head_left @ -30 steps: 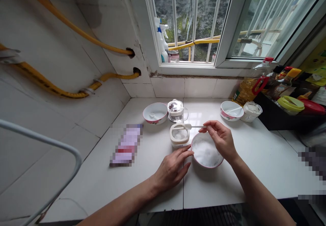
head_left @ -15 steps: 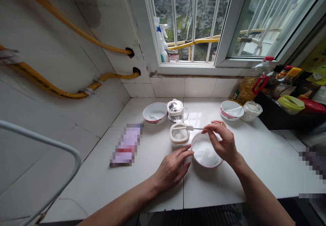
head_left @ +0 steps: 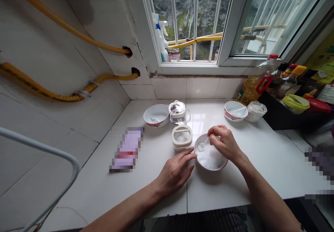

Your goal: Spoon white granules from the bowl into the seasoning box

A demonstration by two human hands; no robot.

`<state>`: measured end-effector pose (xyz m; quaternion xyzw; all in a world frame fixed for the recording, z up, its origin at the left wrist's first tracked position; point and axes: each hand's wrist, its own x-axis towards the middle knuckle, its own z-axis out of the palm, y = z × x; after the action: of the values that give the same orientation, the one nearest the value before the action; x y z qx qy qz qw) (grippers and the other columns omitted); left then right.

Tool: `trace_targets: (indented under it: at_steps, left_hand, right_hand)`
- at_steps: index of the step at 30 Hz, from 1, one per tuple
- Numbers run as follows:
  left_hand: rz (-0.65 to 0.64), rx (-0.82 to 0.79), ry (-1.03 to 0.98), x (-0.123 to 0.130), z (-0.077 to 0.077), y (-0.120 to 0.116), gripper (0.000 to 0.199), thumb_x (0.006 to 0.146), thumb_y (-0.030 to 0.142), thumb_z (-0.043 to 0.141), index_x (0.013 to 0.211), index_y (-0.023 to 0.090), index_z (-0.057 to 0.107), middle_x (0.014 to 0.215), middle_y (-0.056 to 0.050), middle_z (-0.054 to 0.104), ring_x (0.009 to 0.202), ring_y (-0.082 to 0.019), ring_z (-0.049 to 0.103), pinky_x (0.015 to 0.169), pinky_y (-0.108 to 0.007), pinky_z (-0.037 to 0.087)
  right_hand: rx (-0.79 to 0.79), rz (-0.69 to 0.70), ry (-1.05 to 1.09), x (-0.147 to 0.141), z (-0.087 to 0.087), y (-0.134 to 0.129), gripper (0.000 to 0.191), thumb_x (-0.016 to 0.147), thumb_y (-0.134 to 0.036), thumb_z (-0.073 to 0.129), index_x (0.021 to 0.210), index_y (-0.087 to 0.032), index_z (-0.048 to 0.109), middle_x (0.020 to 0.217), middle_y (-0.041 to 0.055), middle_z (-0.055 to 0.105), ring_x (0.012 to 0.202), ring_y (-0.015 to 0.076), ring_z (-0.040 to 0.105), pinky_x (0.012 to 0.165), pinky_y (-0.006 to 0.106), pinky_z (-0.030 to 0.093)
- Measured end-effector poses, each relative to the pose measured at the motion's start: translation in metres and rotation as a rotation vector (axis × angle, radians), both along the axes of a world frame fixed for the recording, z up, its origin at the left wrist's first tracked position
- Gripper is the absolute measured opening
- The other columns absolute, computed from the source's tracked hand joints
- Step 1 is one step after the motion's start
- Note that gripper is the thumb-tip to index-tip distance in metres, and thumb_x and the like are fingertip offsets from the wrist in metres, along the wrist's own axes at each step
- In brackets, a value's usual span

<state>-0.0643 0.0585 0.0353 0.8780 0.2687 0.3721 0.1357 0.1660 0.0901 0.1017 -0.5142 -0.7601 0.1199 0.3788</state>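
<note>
My right hand (head_left: pixel 225 143) pinches a small white plastic spoon (head_left: pixel 202 145) in a ceramic bowl (head_left: pixel 211 170).

My fingers are closed on the short handle, which slants down-left from them, its scoop in the fine white granules (head_left: pixel 212 159) heaped in the bowl. My open left hand (head_left: pixel 174 173) rests on the white tile counter (head_left: pixel 221 193) just left of the bowl, fingertips at its rim, so my right is nearer the spoon. Just beyond the bowl's left side sits a square cream-coloured container (head_left: pixel 182 137).
</note>
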Motion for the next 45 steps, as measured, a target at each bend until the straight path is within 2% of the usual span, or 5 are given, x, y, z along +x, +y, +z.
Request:
trace_targets:
  at_steps: [18, 26, 32, 40, 45]
  left_hand:
    - [0.0, -0.006, -0.009, 0.0, 0.0, 0.0, 0.035, 0.092, 0.012, 0.052, 0.127, 0.02, 0.053, 0.129, -0.015, 0.066, 0.121, -0.024, 0.066, 0.094, -0.035, 0.06]
    - [-0.006, 0.004, -0.003, 0.0, -0.001, 0.0, 0.034, 0.093, 0.012, 0.052, 0.127, 0.019, 0.052, 0.13, -0.016, 0.066, 0.121, -0.024, 0.065, 0.094, -0.035, 0.06]
    - [-0.003, 0.018, -0.002, 0.0, -0.001, 0.001, 0.033, 0.093, 0.013, 0.051, 0.126, 0.018, 0.052, 0.128, -0.016, 0.066, 0.12, -0.024, 0.066, 0.093, -0.035, 0.061]
    - [0.002, 0.028, -0.001, 0.0, -0.001, 0.0, 0.034, 0.093, 0.012, 0.051, 0.126, 0.018, 0.052, 0.129, -0.016, 0.066, 0.121, -0.024, 0.065, 0.094, -0.036, 0.06]
    - [0.0, 0.026, 0.009, 0.001, 0.0, 0.0, 0.036, 0.092, 0.012, 0.051, 0.127, 0.018, 0.051, 0.129, -0.017, 0.066, 0.121, -0.025, 0.065, 0.093, -0.037, 0.061]
  right_hand:
    - [-0.013, -0.012, 0.007, -0.003, -0.001, 0.0, 0.02, 0.075, -0.012, 0.047, 0.063, -0.023, 0.058, 0.058, -0.0016, 0.065, 0.064, 0.0176, 0.059, 0.081, 0.034, 0.046]
    - [-0.28, -0.093, 0.408, 0.006, 0.008, 0.004, 0.015, 0.068, -0.02, 0.047, 0.062, -0.021, 0.061, 0.049, -0.0018, 0.06, 0.052, 0.0152, 0.054, 0.058, 0.028, 0.043]
    - [-0.42, -0.095, 0.676, 0.011, 0.008, 0.011, 0.011, 0.062, -0.025, 0.052, 0.06, -0.019, 0.062, 0.043, -0.0021, 0.058, 0.046, 0.0136, 0.051, 0.056, 0.028, 0.045]
    - [-0.401, -0.088, 0.802, 0.01, 0.011, 0.012, 0.01, 0.067, -0.028, 0.06, 0.065, -0.019, 0.064, 0.048, -0.0019, 0.061, 0.052, 0.0151, 0.057, 0.065, 0.032, 0.049]
    - [-0.244, -0.004, 0.699, -0.01, 0.01, 0.002, 0.013, 0.084, -0.033, 0.059, 0.084, -0.02, 0.063, 0.067, 0.0013, 0.07, 0.067, 0.0193, 0.068, 0.072, 0.035, 0.052]
